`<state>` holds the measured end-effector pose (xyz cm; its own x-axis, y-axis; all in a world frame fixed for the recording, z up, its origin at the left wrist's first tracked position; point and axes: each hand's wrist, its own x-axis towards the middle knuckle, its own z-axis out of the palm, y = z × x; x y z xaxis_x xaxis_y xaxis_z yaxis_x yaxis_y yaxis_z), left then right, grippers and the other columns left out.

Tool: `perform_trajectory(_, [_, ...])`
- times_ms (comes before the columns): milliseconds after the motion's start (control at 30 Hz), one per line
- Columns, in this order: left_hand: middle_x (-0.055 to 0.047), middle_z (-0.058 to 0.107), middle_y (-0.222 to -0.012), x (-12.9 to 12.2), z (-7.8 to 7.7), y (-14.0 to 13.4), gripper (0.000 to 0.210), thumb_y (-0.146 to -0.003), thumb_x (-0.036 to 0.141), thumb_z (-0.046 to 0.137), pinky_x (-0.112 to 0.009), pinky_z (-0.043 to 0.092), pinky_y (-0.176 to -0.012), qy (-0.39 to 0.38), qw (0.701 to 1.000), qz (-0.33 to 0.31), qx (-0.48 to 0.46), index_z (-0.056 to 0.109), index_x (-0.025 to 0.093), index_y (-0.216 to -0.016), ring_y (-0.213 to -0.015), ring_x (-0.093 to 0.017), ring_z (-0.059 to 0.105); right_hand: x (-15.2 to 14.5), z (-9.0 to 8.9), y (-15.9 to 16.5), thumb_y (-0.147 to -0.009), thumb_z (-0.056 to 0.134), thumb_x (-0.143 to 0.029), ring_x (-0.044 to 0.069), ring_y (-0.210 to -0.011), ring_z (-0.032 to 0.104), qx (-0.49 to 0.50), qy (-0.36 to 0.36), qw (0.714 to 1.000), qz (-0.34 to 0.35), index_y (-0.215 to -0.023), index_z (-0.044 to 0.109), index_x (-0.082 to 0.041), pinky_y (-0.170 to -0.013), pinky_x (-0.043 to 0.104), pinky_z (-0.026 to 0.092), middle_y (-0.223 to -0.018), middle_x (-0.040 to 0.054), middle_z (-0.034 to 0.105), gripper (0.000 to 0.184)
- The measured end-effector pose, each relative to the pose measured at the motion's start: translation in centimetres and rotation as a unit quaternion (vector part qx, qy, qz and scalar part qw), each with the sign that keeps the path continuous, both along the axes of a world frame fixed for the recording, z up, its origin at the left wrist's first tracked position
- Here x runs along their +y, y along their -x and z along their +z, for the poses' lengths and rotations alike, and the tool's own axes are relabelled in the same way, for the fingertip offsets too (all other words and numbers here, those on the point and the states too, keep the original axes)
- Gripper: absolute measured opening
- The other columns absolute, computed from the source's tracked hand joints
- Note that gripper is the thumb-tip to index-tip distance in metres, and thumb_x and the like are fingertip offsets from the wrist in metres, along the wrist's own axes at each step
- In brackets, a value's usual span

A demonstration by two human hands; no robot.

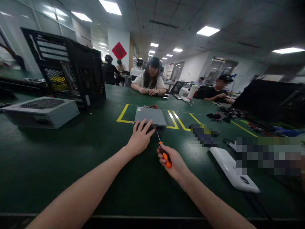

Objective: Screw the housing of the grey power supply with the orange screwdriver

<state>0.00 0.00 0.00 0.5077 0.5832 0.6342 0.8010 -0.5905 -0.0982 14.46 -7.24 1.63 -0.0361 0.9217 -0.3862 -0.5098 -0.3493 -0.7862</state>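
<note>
A grey computer power supply point(152, 116) lies on the green table, its wires showing at the far side. My left hand point(140, 136) rests on its near left part with the fingers spread, the tips on the top face and near edge. In my right hand point(172, 160) is a screwdriver point(166, 156) with an orange and black handle. Its thin shaft points up and forward, and the tip is close to the near face of the power supply. Whether the tip touches a screw is too small to tell.
Yellow tape point(124, 114) marks areas on the table point(114, 197). An open black computer case point(88, 73) and another power supply point(45, 111) stand at left. A white device point(234, 170) and cables point(221, 116) lie at right. A person point(150, 79) sits opposite.
</note>
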Motion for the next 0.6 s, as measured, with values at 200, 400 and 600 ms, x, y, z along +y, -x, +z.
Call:
perform_trajectory(200, [-0.006, 0.031, -0.142, -0.16, 0.2, -0.15, 0.043, -0.077, 0.015, 0.049, -0.051, 0.018, -0.105, -0.003, 1.0, -0.004, -0.013, 0.053, 0.025, -0.119, -0.13, -0.031, 0.024, -0.11, 0.09, -0.13, -0.089, 0.04, -0.027, 0.005, -0.045, 0.046, 0.01, 0.013, 1.0, 0.026, -0.082, 0.058, -0.01, -0.035, 0.012, 0.034, -0.062, 0.0024, 0.054, 0.026])
perform_trajectory(400, [-0.006, 0.031, -0.142, -0.2, 0.32, -0.09, 0.042, -0.078, 0.015, 0.048, -0.052, 0.018, -0.105, -0.001, 1.0, -0.003, -0.007, 0.053, 0.025, -0.118, -0.13, -0.031, 0.023, -0.21, 0.2, -0.14, -0.084, 0.05, -0.023, 0.004, -0.046, 0.047, 0.006, 0.01, 1.0, 0.008, -0.075, 0.055, -0.012, -0.037, 0.011, 0.035, -0.064, 0.0009, 0.054, 0.015])
perform_trajectory(600, [-0.006, 0.03, -0.142, -0.19, 0.33, 0.0, 0.042, -0.079, 0.016, 0.048, -0.052, 0.018, -0.105, -0.001, 1.0, -0.001, -0.003, 0.053, 0.025, -0.119, -0.13, -0.031, 0.023, -0.13, 0.11, -0.1, -0.087, 0.046, -0.027, 0.004, -0.046, 0.046, 0.013, 0.018, 1.0, 0.017, -0.084, 0.057, -0.011, -0.035, 0.012, 0.033, -0.064, 0.0022, 0.054, 0.02])
